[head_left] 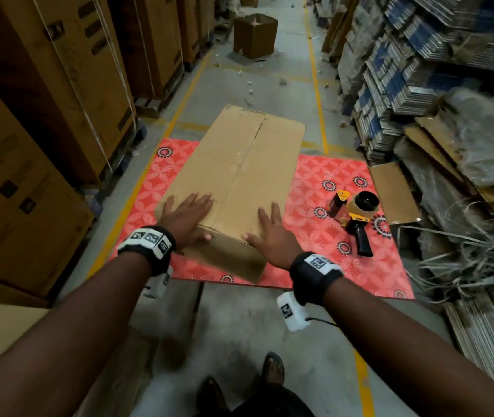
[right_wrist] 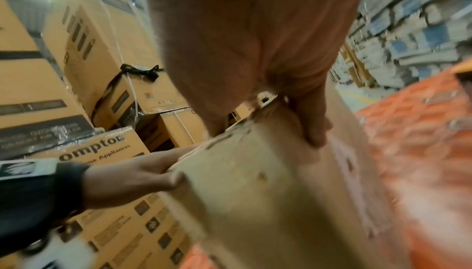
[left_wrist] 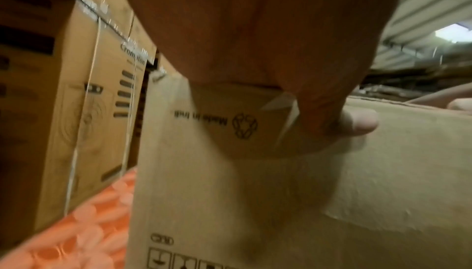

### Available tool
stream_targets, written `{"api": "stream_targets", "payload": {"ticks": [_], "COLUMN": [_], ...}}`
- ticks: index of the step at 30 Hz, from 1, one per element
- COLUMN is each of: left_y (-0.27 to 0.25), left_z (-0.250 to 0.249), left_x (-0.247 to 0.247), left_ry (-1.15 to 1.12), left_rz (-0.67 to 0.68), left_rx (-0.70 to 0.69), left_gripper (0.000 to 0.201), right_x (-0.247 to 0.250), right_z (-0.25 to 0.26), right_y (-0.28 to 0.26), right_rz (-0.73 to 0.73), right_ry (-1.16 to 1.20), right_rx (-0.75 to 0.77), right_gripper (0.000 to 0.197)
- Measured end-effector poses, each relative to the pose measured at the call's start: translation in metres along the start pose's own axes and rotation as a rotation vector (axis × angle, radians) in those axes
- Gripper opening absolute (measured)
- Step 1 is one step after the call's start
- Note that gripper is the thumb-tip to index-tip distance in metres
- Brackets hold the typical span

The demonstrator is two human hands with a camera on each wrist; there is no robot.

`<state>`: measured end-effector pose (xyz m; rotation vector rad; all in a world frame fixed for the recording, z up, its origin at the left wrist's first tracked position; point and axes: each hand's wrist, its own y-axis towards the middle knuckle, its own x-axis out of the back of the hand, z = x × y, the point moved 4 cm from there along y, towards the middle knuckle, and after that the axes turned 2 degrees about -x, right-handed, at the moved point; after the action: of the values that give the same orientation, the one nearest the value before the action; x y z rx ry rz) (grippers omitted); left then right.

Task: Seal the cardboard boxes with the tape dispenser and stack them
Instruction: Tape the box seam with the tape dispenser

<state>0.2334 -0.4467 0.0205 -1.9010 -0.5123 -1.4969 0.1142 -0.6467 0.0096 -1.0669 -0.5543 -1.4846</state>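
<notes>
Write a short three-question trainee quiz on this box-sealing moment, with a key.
1. True or false: the tape dispenser is in the right hand.
2. Where do both hands rest? A) flat on the near end of the cardboard box B) on the red patterned mat C) on the stacked cartons
3. Fill in: the left hand lies to the ____ of the box's centre seam.

Key: 1 false, it lies on the mat right of the box; 2 A; 3 left.
</notes>
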Motion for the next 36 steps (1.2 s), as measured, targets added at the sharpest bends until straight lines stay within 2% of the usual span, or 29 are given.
{"api": "stream_targets", "payload": {"ticks": [3,5,8,13,17,20,24,31,34,36], "left_y": [0.008,0.008,0.007,0.029,0.040,0.040,0.033,-0.011,-0.018,-0.015], "left_z": [0.000,-0.022,-0.072,-0.131,-0.153,-0.152,-0.132,-0.056,-0.049,-0.048], "left_x": [0.006,0.003,-0.009,-0.020,-0.019,-0.021,-0.021,-0.008,-0.009,-0.015], "left_ry": [-0.027,-0.032,0.001,-0.086,-0.107,-0.051,-0.045,-0.086,-0.182,-0.195], "left_rz": [0.056,0.104,0.138,0.071,-0.038,-0.094,-0.100,0.012,-0.034,-0.065], "left_rx": [0.090,0.125,0.104,0.171,0.265,0.265,0.246,0.252,0.271,0.257], "left_gripper": [0.087,0.093,0.107,0.119,0.105,0.087,0.078,0.086,0.092,0.093], "right_x": [-0.004,0.007,0.033,0.069,0.085,0.091,0.087,0.079,0.085,0.090], "right_z": [0.009,0.004,-0.017,-0.053,-0.068,-0.077,-0.080,-0.063,-0.053,-0.056], "right_y": [0.008,0.016,0.031,0.063,0.088,0.103,0.110,0.106,0.123,0.148], "right_rz": [-0.008,0.036,0.101,0.153,0.166,0.174,0.099,-0.047,-0.096,-0.097], "right_ry": [0.004,-0.029,-0.108,-0.204,-0.316,-0.231,-0.218,-0.393,-0.423,-0.469], "right_rx": [-0.002,0.021,0.072,0.157,0.194,0.231,0.355,0.508,0.529,0.466], "right_gripper": [0.086,0.087,0.085,0.082,0.083,0.078,0.064,0.060,0.061,0.068]}}
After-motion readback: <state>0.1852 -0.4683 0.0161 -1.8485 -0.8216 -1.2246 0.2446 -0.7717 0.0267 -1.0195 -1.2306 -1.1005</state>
